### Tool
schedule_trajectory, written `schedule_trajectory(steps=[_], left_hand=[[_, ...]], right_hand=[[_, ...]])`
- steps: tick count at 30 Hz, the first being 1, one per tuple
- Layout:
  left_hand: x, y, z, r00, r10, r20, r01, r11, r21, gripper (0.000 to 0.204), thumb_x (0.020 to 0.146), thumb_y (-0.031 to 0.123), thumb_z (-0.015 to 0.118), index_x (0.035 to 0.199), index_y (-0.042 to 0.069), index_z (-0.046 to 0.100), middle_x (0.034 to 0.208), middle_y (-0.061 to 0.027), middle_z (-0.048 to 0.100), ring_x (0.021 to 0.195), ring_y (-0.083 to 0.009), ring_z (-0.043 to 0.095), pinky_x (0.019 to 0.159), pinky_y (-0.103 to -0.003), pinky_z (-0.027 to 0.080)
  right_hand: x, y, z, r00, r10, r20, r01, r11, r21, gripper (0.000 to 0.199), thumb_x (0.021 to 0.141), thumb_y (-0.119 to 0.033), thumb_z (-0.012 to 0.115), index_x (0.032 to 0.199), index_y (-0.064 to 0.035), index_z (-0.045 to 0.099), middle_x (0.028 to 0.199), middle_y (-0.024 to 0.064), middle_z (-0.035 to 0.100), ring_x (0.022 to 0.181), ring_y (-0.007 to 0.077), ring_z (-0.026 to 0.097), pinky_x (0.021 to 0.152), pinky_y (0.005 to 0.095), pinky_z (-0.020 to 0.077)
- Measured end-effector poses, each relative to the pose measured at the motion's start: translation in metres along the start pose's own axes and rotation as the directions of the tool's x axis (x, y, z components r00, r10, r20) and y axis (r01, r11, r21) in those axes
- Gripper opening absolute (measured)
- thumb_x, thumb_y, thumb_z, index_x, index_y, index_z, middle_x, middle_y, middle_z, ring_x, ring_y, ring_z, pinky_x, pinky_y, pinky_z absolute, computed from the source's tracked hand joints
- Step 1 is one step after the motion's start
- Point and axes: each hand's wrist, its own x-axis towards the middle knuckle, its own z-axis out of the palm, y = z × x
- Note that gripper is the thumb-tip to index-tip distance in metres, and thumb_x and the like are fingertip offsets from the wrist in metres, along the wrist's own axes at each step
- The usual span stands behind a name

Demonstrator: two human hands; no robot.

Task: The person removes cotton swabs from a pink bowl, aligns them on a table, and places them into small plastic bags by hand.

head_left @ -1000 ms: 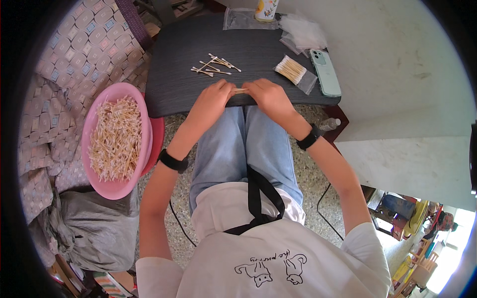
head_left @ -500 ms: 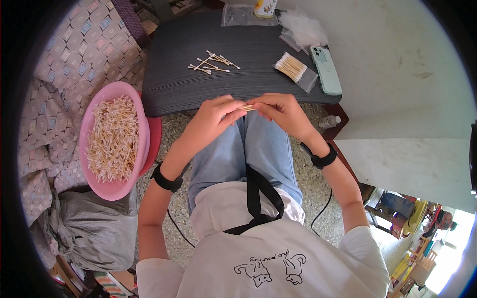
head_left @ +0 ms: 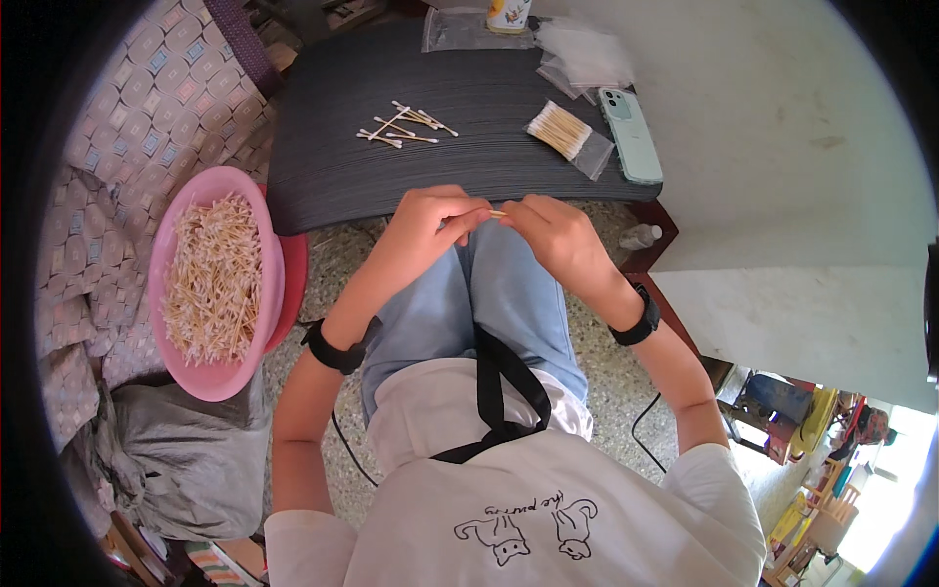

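Observation:
Between my two hands, above my lap at the near table edge, is a small bunch of cotton swabs [head_left: 498, 213]. Only a short stretch of their sticks shows; my fingers cover the ends. My left hand [head_left: 437, 217] pinches one end, and my right hand [head_left: 550, 227] is closed round the other. Several loose cotton swabs [head_left: 406, 124] lie crossed on the table ahead of my left hand. Beyond my right hand, a clear bag packed with cotton swabs [head_left: 560, 132] lies on the tabletop. A pink basin [head_left: 277, 293] heaped with cotton swabs stands to my left.
On the dark table [head_left: 323, 117], a pale green phone [head_left: 631, 137] lies at the right edge. Behind it are stacked clear bags [head_left: 585, 54] and a printed cup [head_left: 509, 15]. A small bottle [head_left: 641, 237] stands below the table's right side. Patterned fabric [head_left: 137, 108] covers the far left.
My right hand has turned so its back faces up more, and less of the swab sticks shows between my hands. The whole view has shifted slightly.

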Motion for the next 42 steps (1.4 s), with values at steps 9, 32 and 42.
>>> schedule_trajectory(steps=[9, 32, 42], left_hand=[[0.018, -0.009, 0.037, 0.995, 0.101, 0.013, -0.101, 0.993, 0.053, 0.017, 0.087, 0.008, 0.064, 0.102, 0.000, 0.069, 0.081, -0.0089, 0.063, 0.064, -0.0135, 0.059, 0.058, -0.026, 0.046], [0.042, -0.021, 0.072, 0.948, 0.148, -0.283, -0.125, 0.987, 0.099, 0.025, 0.080, 0.004, 0.070, 0.104, -0.001, 0.064, 0.096, -0.0101, 0.061, 0.074, -0.0155, 0.066, 0.066, -0.026, 0.053], [0.073, -0.031, 0.107, 0.891, 0.117, -0.439, -0.021, 0.976, 0.219, 0.017, 0.081, 0.005, 0.069, 0.096, -0.002, 0.064, 0.095, -0.0114, 0.059, 0.073, -0.0209, 0.066, 0.064, -0.031, 0.055]], right_hand=[[-0.035, 0.022, -0.005, 0.971, 0.237, -0.008, -0.234, 0.962, 0.141, 0.011, 0.084, -0.003, 0.064, 0.094, 0.0014, 0.065, 0.074, 0.0143, 0.060, 0.062, 0.0278, 0.058, 0.057, 0.0334, 0.0466], [-0.046, 0.051, 0.000, 0.715, 0.681, -0.157, -0.671, 0.732, 0.118, 0.017, 0.087, -0.014, 0.062, 0.088, 0.0018, 0.068, 0.062, 0.0212, 0.056, 0.053, 0.0350, 0.057, 0.049, 0.0366, 0.0420], [-0.034, 0.045, 0.008, 0.720, 0.668, -0.188, -0.650, 0.744, 0.155, 0.016, 0.087, -0.012, 0.061, 0.086, 0.0027, 0.068, 0.064, 0.0224, 0.058, 0.055, 0.0346, 0.060, 0.050, 0.0358, 0.0434]])
